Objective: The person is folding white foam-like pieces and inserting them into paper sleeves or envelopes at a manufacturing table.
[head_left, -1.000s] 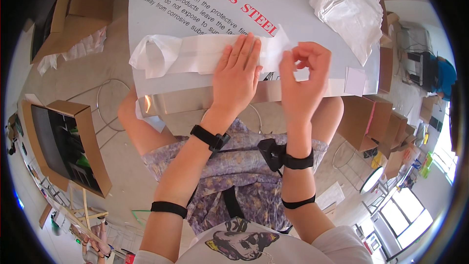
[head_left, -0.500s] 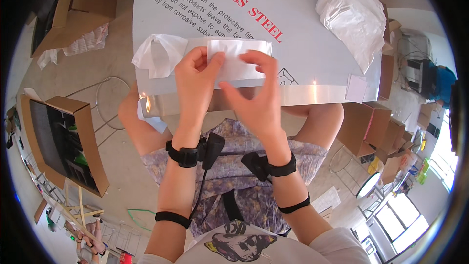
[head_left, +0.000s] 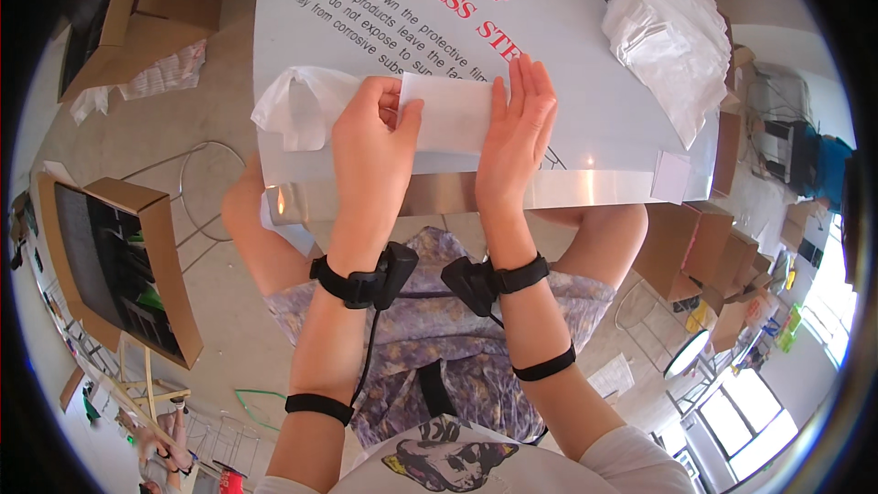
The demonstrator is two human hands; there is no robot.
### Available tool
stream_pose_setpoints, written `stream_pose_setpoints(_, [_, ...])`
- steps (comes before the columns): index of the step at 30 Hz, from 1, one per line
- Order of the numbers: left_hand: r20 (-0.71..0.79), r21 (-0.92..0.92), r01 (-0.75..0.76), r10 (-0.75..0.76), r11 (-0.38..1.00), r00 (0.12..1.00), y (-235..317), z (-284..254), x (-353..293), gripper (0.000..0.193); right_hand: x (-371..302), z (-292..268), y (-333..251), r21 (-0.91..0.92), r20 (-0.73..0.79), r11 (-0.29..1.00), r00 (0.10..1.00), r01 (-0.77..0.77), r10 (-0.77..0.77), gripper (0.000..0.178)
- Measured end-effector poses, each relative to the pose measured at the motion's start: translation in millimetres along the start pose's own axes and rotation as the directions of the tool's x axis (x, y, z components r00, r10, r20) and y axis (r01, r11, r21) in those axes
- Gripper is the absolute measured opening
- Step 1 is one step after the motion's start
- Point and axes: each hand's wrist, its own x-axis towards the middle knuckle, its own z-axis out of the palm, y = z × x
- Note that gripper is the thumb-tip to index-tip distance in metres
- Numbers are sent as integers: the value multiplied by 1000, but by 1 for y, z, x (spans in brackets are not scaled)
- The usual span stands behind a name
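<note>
My left hand point(head_left: 375, 133) pinches the left end of a white rectangular stack of thin sheets point(head_left: 450, 110), thumb in front and fingers curled behind. At the stack's right end my right hand point(head_left: 519, 128) is held with its fingers stretched out together, touching or nearly touching the edge. Its thumb is hardly visible. Beside my left hand lies a crumpled white plastic bag point(head_left: 291, 114). Beneath everything is a table top point(head_left: 585, 101) covered in pale grey printed film, with a bare shiny metal strip along its near edge.
A pile of clear plastic bags point(head_left: 672, 46) lies at the table's far right. A small pale card point(head_left: 670, 176) sits at the near right corner. An open cardboard box point(head_left: 137, 256) with dark contents stands on the left; more cardboard boxes point(head_left: 686, 252) are on the right.
My right hand has gone from thumb and fingers spread apart to straight, joined fingers at the stack's right end. My left hand keeps its pinch. The stack's face now looks flatter.
</note>
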Motion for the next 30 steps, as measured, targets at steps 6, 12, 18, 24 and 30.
stream_pose_setpoints(6, [-45,90,-52,57,995,997,-6,-6,2,31,3,-6,-5,108,-5,994,1000,-5,6,59])
stream_pose_setpoints(12, [-73,154,-136,149,979,986,-11,-6,0,40,5,-3,-2,90,-58,996,998,-2,8,60])
stream_pose_setpoints(18, [-121,246,-353,390,902,913,-10,-16,-12,41,0,2,-5,18,-41,999,998,38,-37,57])
stream_pose_setpoints(24, [-336,372,-167,299,913,893,-7,-74,-23,41,-8,19,-8,33,166,985,971,169,-172,56])
stream_pose_setpoints(30, [-301,444,32,116,895,946,-40,-114,10,46,-3,14,-7,69,116,997,993,21,-29,54])
